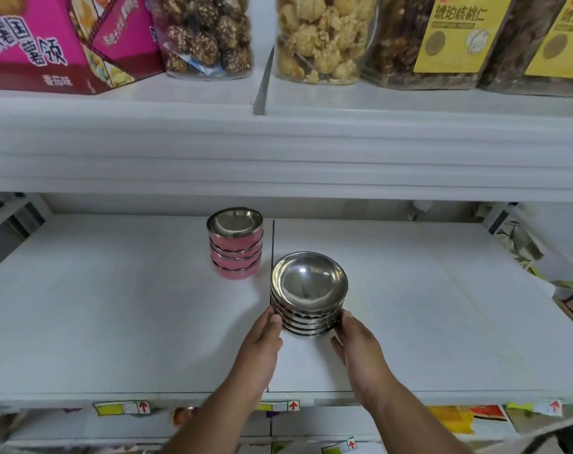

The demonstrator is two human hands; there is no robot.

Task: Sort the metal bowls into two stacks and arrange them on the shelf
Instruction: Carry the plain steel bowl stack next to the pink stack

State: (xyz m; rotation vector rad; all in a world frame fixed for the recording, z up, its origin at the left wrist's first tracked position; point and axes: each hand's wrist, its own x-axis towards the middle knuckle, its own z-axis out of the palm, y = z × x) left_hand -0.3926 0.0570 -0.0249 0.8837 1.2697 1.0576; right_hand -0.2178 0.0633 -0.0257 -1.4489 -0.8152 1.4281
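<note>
Both hands, left [262, 342] and right [357, 342], clasp the silver stack [309, 293] with fingers pressed on its sides; pink stack [235, 242] stands near behind-left on the shelf [115, 306].

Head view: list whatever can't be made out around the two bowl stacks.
- Plain silver metal bowl stack: its near lower sides, hidden by the left hand and right hand.
- Pink-sided metal bowl stack: its far side, facing away.
- Bowl count in either stack: rims too tightly nested.
- Price tags: too blurred.

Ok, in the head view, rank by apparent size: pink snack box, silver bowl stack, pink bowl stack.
1. pink snack box, though cropped by the frame
2. silver bowl stack, nearer the camera
3. pink bowl stack, so true order with the silver is unsure
</note>
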